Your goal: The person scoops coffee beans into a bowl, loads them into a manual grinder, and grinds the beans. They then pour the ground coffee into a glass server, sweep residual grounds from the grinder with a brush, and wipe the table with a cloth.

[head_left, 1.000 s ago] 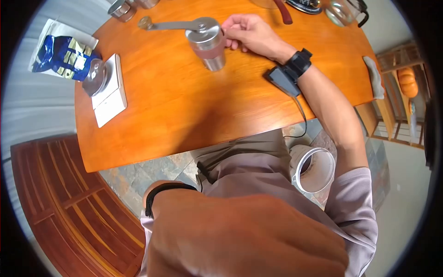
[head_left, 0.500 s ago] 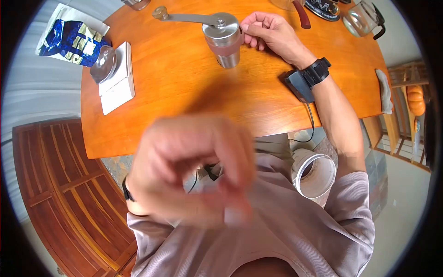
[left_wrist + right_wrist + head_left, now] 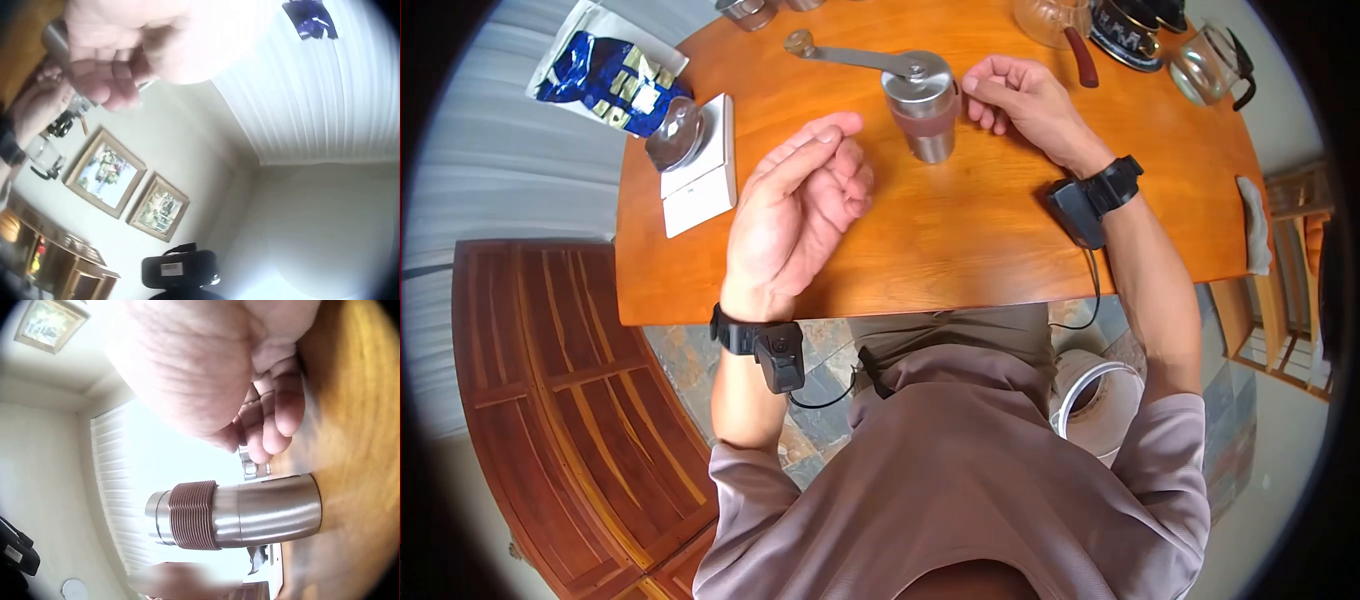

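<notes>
A stainless steel hand coffee grinder [image 3: 930, 145] with a brown ribbed band stands upright on the table. Its crank arm [image 3: 855, 60] points left and ends in a wooden knob [image 3: 799, 43]. My right hand [image 3: 1030, 105] rests by the table just right of the grinder, fingers loosely bent and holding nothing. The right wrist view shows a gap between that hand [image 3: 206, 369] and the grinder's body [image 3: 269, 509]. Left of the grinder, my left hand [image 3: 800, 205] hovers over the front of the table, fingers loosely bent, with nothing in it.
On the left are a blue and white bag [image 3: 615, 85] and a clear glass vessel [image 3: 675, 135] on a white scale [image 3: 700, 205]. Metal cups [image 3: 745, 12], a red-handled glass server [image 3: 1045, 22] and a glass pot [image 3: 1200, 70] stand at the back. A white bucket [image 3: 1105, 410] is below.
My left hand has come down and forward from close to the head camera to over the table, left of the grinder. The right hand has stayed beside the grinder.
</notes>
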The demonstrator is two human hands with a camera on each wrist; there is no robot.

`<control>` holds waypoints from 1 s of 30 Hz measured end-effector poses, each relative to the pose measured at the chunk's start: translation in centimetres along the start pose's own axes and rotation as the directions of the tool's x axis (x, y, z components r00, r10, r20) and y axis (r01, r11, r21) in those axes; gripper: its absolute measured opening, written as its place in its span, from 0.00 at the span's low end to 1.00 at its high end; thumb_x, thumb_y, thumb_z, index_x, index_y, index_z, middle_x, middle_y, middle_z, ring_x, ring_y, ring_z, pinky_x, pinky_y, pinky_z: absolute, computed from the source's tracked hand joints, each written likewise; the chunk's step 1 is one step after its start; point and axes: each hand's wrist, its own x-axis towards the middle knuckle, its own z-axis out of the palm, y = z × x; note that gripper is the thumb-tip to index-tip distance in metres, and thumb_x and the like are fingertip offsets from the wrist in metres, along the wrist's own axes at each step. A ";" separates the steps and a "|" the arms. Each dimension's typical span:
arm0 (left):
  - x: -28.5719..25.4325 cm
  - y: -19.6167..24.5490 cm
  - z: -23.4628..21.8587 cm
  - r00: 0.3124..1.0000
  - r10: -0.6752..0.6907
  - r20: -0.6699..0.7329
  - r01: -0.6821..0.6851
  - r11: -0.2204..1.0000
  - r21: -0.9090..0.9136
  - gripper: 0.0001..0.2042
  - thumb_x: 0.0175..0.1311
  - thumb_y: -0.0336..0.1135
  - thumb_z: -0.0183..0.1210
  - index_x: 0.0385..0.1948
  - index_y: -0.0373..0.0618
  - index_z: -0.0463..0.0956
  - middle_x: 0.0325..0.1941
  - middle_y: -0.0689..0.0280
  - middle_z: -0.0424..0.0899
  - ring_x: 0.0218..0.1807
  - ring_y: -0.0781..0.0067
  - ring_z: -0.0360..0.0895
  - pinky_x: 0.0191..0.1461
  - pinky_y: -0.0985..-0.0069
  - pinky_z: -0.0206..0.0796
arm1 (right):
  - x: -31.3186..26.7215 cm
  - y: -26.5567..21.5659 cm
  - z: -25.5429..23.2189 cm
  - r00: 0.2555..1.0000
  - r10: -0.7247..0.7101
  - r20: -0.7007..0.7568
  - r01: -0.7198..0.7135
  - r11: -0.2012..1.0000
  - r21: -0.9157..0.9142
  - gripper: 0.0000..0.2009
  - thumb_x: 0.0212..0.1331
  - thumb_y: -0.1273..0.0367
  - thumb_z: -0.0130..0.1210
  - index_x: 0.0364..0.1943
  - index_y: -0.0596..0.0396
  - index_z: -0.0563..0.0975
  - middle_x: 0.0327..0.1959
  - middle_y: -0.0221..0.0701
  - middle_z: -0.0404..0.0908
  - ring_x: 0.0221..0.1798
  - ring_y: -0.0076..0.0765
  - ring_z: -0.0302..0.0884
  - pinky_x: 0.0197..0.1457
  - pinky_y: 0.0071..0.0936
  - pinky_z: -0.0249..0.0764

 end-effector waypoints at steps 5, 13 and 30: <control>0.2 -0.8 0.1 0.997 -0.044 0.065 0.057 0.974 -0.219 0.12 0.77 0.29 0.48 0.53 0.32 0.76 0.25 0.70 0.69 0.29 0.75 0.65 0.31 0.78 0.62 | 0.0 0.3 0.0 0.999 -0.008 0.036 0.008 1.000 -0.001 0.08 0.72 0.66 0.57 0.41 0.56 0.80 0.29 0.24 0.83 0.29 0.14 0.76 0.32 0.13 0.72; 0.5 -0.8 -0.3 0.988 -0.044 0.150 0.076 0.975 -0.211 0.11 0.77 0.29 0.47 0.51 0.34 0.74 0.26 0.72 0.65 0.28 0.78 0.61 0.31 0.80 0.58 | 0.1 0.2 -0.2 0.999 0.001 0.043 0.000 1.000 -0.017 0.07 0.73 0.67 0.56 0.41 0.56 0.80 0.29 0.23 0.82 0.29 0.14 0.75 0.32 0.13 0.72; 1.1 -1.2 -1.9 0.998 0.029 -0.064 -0.015 0.979 0.205 0.16 0.66 0.26 0.64 0.53 0.37 0.75 0.35 0.69 0.79 0.39 0.75 0.77 0.41 0.79 0.71 | -0.1 0.1 0.2 0.999 0.046 0.007 -0.047 0.998 0.044 0.07 0.71 0.67 0.57 0.40 0.56 0.81 0.27 0.24 0.83 0.27 0.14 0.76 0.28 0.13 0.70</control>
